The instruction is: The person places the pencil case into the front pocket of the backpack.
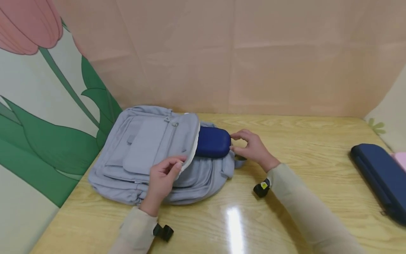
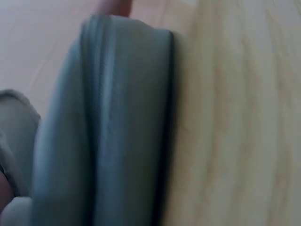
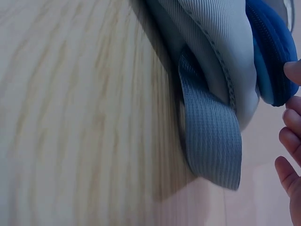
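A grey backpack [image 1: 146, 141] lies flat on the wooden table, its front pocket panel lifted at the right side. My left hand [image 1: 163, 178] pinches the pale edge of that panel between thumb and fingers. Partly inside the opening sits a dark blue zip case [image 1: 214, 142], its inner end hidden under the panel. My right hand [image 1: 253, 148] holds the outer end of this case with thumb and fingertips. From the right wrist, the zip case [image 3: 273, 52] shows its zipper, with my thumb against it. The left wrist view shows mostly the backpack's side [image 2: 127, 117], blurred.
A larger dark blue case [image 1: 380, 180] lies at the table's right, with a pink item [image 1: 400, 160] beside it. A grey strap [image 3: 211, 132] loops out from the backpack's end. A beige covering [image 1: 238, 60] rises behind the table [image 1: 196, 229], and a tulip-printed panel [image 1: 41, 106] stands left.
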Tool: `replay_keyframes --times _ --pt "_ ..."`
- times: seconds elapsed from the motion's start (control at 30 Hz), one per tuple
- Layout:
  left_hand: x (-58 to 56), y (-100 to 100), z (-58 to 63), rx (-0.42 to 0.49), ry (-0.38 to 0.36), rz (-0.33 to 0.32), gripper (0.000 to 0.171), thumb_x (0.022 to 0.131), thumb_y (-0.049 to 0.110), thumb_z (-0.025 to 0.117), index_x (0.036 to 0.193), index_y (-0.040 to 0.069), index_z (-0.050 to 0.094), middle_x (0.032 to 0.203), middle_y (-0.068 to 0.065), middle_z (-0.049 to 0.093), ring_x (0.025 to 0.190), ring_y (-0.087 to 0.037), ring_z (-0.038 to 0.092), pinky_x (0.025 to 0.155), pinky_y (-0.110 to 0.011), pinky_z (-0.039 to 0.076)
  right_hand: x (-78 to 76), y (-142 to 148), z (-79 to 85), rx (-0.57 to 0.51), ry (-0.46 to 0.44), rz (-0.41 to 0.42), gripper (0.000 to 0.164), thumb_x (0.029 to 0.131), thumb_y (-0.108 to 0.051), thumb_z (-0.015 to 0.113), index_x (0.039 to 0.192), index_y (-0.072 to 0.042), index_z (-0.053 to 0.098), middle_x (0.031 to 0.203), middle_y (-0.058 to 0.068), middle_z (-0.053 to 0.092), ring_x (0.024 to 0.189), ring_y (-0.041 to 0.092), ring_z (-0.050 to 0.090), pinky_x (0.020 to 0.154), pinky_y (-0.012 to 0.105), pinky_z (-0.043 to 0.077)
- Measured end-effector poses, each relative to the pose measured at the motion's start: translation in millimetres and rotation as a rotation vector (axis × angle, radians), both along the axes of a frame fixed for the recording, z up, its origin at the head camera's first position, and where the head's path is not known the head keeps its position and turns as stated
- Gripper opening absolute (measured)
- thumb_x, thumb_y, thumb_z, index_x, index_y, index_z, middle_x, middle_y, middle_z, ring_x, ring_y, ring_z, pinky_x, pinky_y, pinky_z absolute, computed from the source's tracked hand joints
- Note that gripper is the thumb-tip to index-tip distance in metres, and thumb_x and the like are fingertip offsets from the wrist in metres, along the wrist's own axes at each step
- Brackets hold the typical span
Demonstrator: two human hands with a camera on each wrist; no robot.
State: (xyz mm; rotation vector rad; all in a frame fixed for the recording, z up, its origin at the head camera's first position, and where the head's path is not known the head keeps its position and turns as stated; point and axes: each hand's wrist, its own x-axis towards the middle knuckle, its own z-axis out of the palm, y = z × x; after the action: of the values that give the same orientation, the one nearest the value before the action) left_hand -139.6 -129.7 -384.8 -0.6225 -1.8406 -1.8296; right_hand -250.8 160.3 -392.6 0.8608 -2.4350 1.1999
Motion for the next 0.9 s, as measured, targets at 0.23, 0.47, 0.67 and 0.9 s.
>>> replay_keyframes --times 0.23,0.47,0.67,0.9 --pt "-3.6 -2 -10.9 -0.070 0.028 -0.094 0.007 0.083 -0.013 0.057 0.087 -0.010 0.062 0.093 -0.017 0.069 0.092 -0.010 0.065 0.071 -0.016 0.050 -3.3 -14 -2.2 -0.004 -0.030 0.009 0.032 0.074 -0.009 0.075 0.105 -0.002 0.067 0.099 0.011 0.064 0.094 0.025 0.058 0.086 0.046 0.045" --pt "-4.1 -4 -7.9 -0.093 0.029 -0.091 0.011 0.083 -0.013 0.057 0.087 -0.006 0.064 0.092 -0.015 0.069 0.090 -0.011 0.065 0.069 -0.016 0.050 -9.3 -35 2.8 0.034 0.011 0.043 0.033 0.074 -0.009 0.074 0.104 0.001 0.066 0.095 0.014 0.064 0.090 0.026 0.059 0.082 0.043 0.047" --pt "-4.2 -11 -0.5 0.279 -0.121 -0.054 0.021 0.088 -0.006 0.055 0.081 0.009 0.068 0.091 0.002 0.069 0.083 -0.009 0.063 0.068 -0.017 0.049 -15.0 -55 16.1 0.187 -0.034 0.045 0.034 0.075 -0.014 0.073 0.105 0.002 0.066 0.096 0.014 0.063 0.086 0.025 0.057 0.079 0.040 0.047" --pt "-2.8 -19 7.1 0.824 -0.346 -0.076 0.030 0.095 0.001 0.042 0.077 0.008 0.065 0.076 0.000 0.062 0.070 -0.010 0.057 0.064 -0.020 0.046 -17.9 -77 23.4 0.378 0.077 0.063 0.033 0.073 -0.018 0.074 0.097 0.003 0.067 0.090 0.014 0.065 0.084 0.027 0.057 0.080 0.040 0.046"
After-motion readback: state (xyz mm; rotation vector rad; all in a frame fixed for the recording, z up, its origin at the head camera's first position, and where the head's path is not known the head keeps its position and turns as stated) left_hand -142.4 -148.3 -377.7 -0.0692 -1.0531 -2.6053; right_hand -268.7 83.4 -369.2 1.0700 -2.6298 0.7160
